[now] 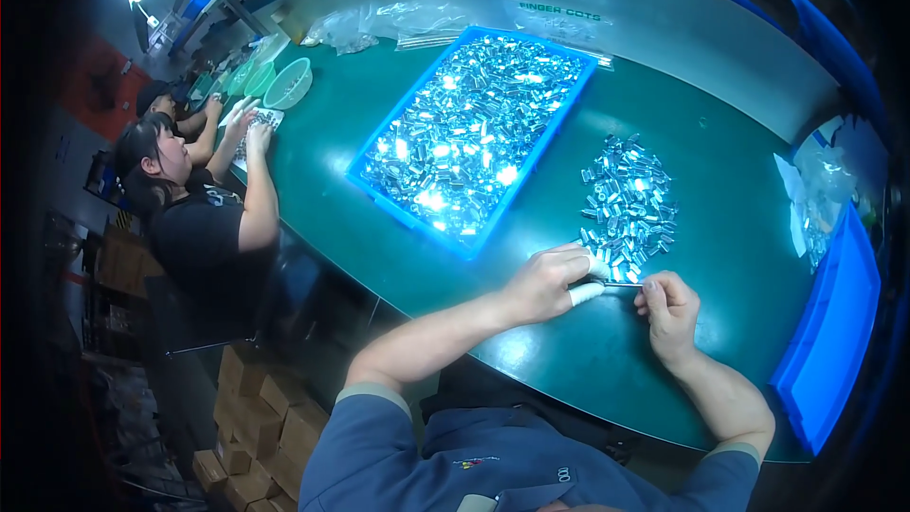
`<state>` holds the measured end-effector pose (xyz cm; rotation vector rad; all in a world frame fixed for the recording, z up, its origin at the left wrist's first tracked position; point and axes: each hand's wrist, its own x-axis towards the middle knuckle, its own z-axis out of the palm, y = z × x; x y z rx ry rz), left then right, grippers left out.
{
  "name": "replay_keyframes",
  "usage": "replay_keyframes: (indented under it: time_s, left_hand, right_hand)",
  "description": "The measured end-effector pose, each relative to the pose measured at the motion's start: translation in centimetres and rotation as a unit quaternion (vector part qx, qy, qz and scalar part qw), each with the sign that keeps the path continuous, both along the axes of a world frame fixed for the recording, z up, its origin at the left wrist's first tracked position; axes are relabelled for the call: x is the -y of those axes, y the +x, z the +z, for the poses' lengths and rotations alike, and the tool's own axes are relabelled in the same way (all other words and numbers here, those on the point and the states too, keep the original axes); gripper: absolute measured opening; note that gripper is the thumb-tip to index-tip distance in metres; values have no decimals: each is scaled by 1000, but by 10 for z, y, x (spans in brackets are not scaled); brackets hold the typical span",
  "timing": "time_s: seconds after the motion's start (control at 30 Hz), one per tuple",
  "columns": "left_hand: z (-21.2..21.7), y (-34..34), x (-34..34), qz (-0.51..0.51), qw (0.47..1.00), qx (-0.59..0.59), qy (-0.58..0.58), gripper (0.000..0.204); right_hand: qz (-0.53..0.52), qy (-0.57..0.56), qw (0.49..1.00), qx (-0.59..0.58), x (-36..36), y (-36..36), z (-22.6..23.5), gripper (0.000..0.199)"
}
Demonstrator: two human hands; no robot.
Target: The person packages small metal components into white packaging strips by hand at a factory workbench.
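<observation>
In front of me, my left hand [553, 283] is closed in a pinch, with white finger cots on its thumb and forefinger. Whatever lies between those fingertips is too small and hidden to make out. A thin metal rod [624, 285] runs from that pinch across to my right hand [671, 311], whose thumb and fingers are closed on its other end. Just beyond both hands, a loose pile of small shiny metal pieces [627, 199] is spread on the green table [720, 322].
A blue tray [379, 197] full of similar metal pieces lies left of the pile. An upright blue bin [829, 332] and plastic bags [823, 175] are at the right. Two people [190, 190] work at the left, near green baskets [288, 83]. Cardboard boxes [256, 427] stand below.
</observation>
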<state>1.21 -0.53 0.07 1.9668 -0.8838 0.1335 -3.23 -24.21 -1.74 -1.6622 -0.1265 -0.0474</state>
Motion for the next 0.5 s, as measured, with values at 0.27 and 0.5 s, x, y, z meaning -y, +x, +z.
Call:
replay_keyframes:
  time_s: [0.27,0.5]
  left_hand:
    - [-5,-1,-1,-8,999,43,0,24]
    - [-15,-4,6,-43,998,48,2,22]
  right_hand:
    - [12,-34,999,16,-1,0,4,19]
    - [78,-145,984,60,-6,-4,9,28]
